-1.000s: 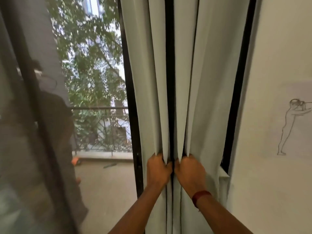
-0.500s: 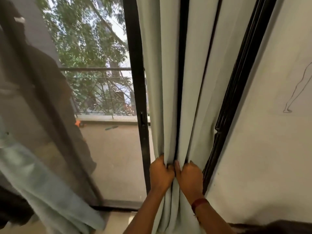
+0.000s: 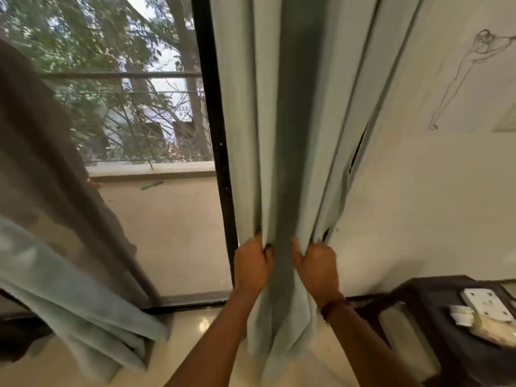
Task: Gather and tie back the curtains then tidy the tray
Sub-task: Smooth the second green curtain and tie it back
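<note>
A pale green curtain hangs in long folds between the black door frame and the wall. My left hand grips a fold on its left side, fingers curled into the cloth. My right hand, with a red band at the wrist, grips a fold on the right side. A band of curtain shows between the two hands. A second curtain, pale green with a grey sheer layer, hangs at the far left. No tie-back is visible.
A black door frame stands left of the held curtain, with glass onto a balcony. A dark side table at lower right carries a white plug block and small packets. The wall bears a sketch.
My hands have moved slightly apart while keeping their grip on the curtain folds. The view has tilted down, bringing the floor and the dark table into sight.
</note>
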